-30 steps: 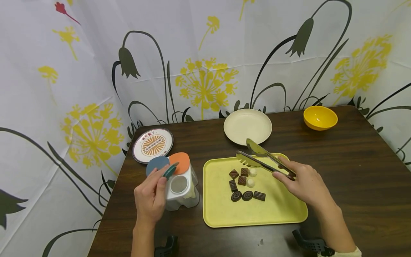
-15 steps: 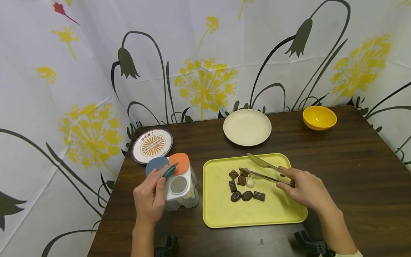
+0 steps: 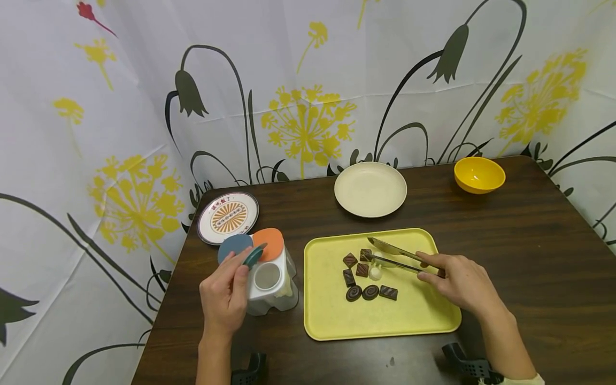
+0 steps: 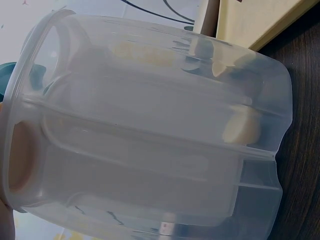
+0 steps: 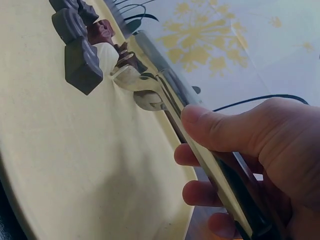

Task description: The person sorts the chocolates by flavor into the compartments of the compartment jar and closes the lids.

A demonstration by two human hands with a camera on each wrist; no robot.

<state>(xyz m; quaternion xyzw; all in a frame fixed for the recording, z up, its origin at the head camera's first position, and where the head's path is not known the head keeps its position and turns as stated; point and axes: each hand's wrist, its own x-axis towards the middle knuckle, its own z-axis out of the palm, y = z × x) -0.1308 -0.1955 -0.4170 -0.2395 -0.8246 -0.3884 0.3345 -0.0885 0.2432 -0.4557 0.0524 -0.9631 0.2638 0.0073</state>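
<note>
My left hand point(image 3: 223, 294) pinches the teal lid point(image 3: 254, 256) of a translucent container point(image 3: 271, 305), holding it raised beside one round opening. In the left wrist view, a pale piece point(image 4: 242, 125) shows low inside that container. My right hand point(image 3: 462, 280) grips metal tongs point(image 3: 392, 248), thumb on one arm and fingers around the other. The tong tips reach in among the chocolates, by a white chocolate point(image 3: 375, 273) and a brown square chocolate point(image 3: 366, 255); a second white piece is hidden there. Several dark chocolates point(image 3: 370, 292) lie on the yellow tray point(image 3: 337, 321).
An orange lid point(image 3: 269, 243) and a blue lid point(image 3: 235, 246) cover other openings of the container. Behind it is a patterned plate point(image 3: 230, 218). A cream plate point(image 3: 370, 190) and a yellow bowl point(image 3: 479, 175) stand along the back of the brown table point(image 3: 539, 256), before a flowered cloth point(image 3: 337, 64).
My right hand has lowered the tongs from above the tray down to the chocolates, and the tong arms have drawn closer together. My left hand and the teal lid have stayed in place.
</note>
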